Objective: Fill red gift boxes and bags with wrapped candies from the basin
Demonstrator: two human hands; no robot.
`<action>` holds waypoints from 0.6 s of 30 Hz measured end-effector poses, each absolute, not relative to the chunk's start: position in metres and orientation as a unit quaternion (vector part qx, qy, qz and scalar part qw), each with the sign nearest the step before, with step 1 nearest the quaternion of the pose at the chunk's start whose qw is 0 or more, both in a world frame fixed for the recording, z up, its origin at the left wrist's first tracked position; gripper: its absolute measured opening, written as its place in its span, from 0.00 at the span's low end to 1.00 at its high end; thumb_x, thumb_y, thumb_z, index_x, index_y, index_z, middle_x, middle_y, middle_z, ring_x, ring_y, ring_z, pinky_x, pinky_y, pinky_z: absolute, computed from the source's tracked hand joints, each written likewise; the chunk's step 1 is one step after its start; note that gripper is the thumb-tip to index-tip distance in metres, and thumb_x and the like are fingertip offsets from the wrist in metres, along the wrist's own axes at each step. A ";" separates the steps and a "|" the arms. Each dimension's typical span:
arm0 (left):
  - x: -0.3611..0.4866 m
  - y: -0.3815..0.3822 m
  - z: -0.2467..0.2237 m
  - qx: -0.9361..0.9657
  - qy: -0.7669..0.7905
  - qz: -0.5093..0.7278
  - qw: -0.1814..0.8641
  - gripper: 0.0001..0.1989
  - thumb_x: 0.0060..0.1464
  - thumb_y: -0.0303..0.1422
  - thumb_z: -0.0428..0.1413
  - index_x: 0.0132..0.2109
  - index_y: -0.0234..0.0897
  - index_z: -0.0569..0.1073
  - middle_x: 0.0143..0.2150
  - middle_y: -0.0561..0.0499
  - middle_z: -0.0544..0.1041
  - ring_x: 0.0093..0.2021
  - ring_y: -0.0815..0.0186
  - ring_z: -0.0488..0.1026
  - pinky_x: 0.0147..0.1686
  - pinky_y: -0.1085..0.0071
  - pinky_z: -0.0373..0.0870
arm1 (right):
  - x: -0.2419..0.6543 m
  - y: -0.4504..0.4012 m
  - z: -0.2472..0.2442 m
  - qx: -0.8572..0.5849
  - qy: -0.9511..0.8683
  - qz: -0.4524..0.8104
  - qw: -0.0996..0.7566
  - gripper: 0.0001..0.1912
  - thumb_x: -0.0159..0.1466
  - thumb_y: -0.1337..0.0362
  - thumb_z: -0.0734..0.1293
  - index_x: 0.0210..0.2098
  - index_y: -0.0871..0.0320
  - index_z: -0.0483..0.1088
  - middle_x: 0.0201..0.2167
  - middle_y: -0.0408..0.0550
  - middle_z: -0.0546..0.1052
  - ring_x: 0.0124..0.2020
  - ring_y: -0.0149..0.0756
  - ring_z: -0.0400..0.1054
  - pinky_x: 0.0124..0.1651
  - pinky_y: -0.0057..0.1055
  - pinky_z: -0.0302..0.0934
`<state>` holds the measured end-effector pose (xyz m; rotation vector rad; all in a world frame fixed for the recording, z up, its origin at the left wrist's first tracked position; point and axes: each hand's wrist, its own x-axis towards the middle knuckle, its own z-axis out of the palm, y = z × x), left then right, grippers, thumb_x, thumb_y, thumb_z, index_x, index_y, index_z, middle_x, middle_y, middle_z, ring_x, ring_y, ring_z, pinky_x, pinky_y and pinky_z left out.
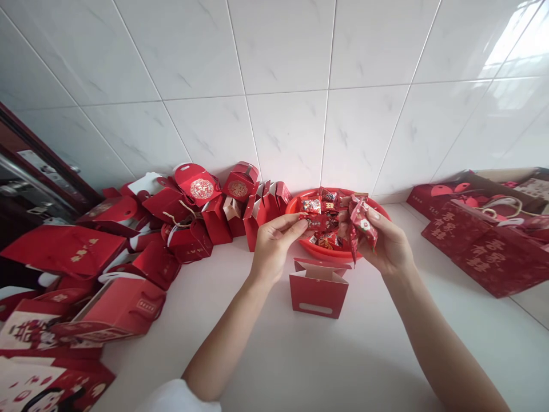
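Observation:
Between the thumb and fingers of my left hand (pixel 278 240) is the end of a small red wrapped candy (pixel 316 222). My right hand (pixel 388 240) is closed around several red wrapped candies (pixel 362 224), one with a white flower print. Both hands are over a round red basin (pixel 380 210) that holds more wrapped sweets (pixel 311 205). In front of the basin, a small red box (pixel 319 292) stands upright with its top open and a pale slot low on its front. The inside of the box is only partly visible.
Many red gift boxes (pixel 143 309) and bags are crowded along the left. Small red boxes (pixel 217 220) stand by the tiled wall (pixel 287 131). Large red bags (pixel 484 246) stand at the right on the white tabletop (pixel 377 349).

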<state>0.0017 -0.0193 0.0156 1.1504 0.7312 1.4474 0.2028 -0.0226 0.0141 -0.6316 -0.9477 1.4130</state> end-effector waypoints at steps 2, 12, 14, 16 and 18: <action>0.002 -0.019 0.017 0.472 0.300 0.609 0.563 0.13 0.43 0.37 0.71 0.37 0.38 0.84 0.35 0.49 0.83 0.35 0.61 0.82 0.45 0.62 0.79 | 0.203 -0.021 0.013 -0.264 -0.404 0.620 0.619 0.15 0.54 0.56 0.75 0.40 0.50 0.77 0.36 0.44 0.80 0.36 0.37 0.75 0.38 0.30 0.73; 0.002 -0.017 0.014 0.483 0.303 0.616 0.544 0.15 0.41 0.35 0.72 0.38 0.38 0.84 0.35 0.49 0.84 0.37 0.58 0.82 0.44 0.59 0.81 | 0.199 -0.024 0.011 -0.267 -0.472 0.628 0.559 0.22 0.56 0.51 0.74 0.48 0.51 0.74 0.41 0.48 0.81 0.39 0.41 0.77 0.32 0.30 0.72; 0.002 -0.017 0.013 0.493 0.304 0.615 0.536 0.14 0.41 0.35 0.72 0.38 0.38 0.84 0.35 0.49 0.84 0.38 0.59 0.82 0.44 0.60 0.81 | 0.199 -0.024 0.011 -0.266 -0.463 0.630 0.564 0.22 0.56 0.51 0.75 0.47 0.51 0.75 0.41 0.48 0.81 0.39 0.40 0.77 0.31 0.29 0.72; 0.001 -0.017 0.013 0.503 0.306 0.612 0.528 0.14 0.42 0.34 0.71 0.39 0.39 0.84 0.35 0.49 0.84 0.39 0.59 0.82 0.44 0.61 0.81 | 0.199 -0.024 0.011 -0.266 -0.453 0.632 0.569 0.21 0.55 0.52 0.75 0.47 0.51 0.75 0.41 0.48 0.82 0.38 0.39 0.77 0.31 0.28 0.72; 0.000 -0.018 0.012 0.514 0.313 0.608 0.518 0.13 0.44 0.34 0.70 0.39 0.39 0.84 0.35 0.49 0.84 0.39 0.60 0.82 0.44 0.61 0.80 | 0.199 -0.023 0.012 -0.267 -0.452 0.630 0.573 0.21 0.55 0.52 0.75 0.47 0.50 0.75 0.41 0.47 0.82 0.36 0.38 0.77 0.31 0.28 0.72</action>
